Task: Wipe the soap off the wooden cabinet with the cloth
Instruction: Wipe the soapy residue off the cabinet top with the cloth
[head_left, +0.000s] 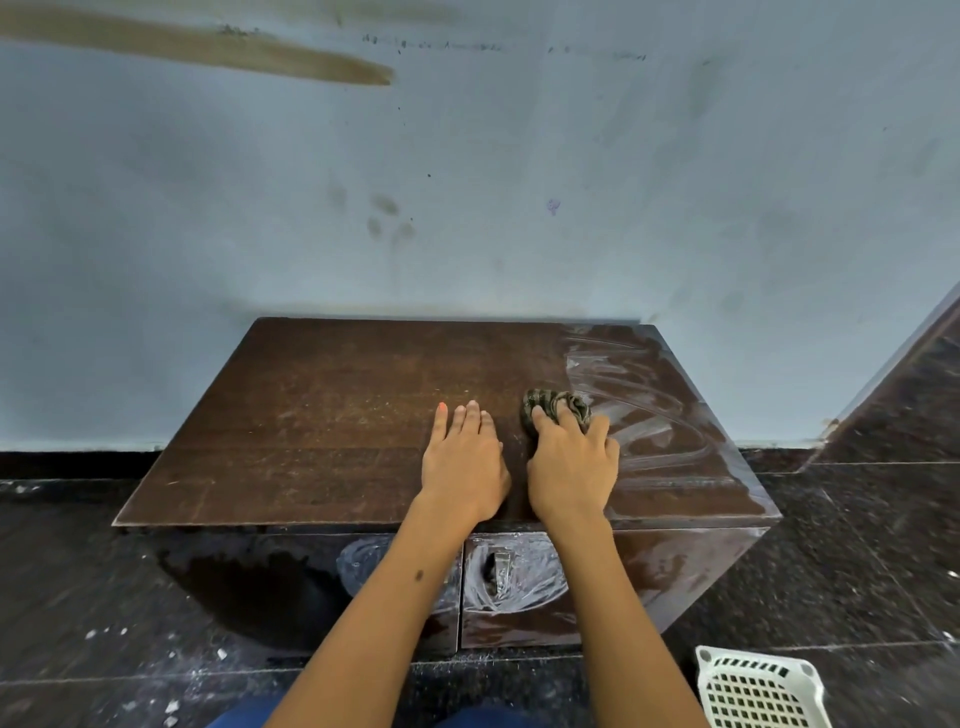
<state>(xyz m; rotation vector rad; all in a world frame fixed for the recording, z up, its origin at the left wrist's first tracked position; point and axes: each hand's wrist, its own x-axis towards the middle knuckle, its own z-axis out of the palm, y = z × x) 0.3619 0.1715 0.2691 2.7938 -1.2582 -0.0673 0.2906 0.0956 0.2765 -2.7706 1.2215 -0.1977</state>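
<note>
The right hand (571, 462) presses a bunched cloth (556, 408) onto the wooden cabinet (322, 415) top, fingers curled over it. Soap (644, 405) streaks lie at three o'clock of the cloth. The left hand (462, 462) rests flat at nine o'clock, fingers together.

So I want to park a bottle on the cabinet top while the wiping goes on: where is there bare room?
The cabinet top is bare from its left edge to the left hand. Right of it, the right hand presses the cloth; beyond lie soap streaks to the right edge.
</note>
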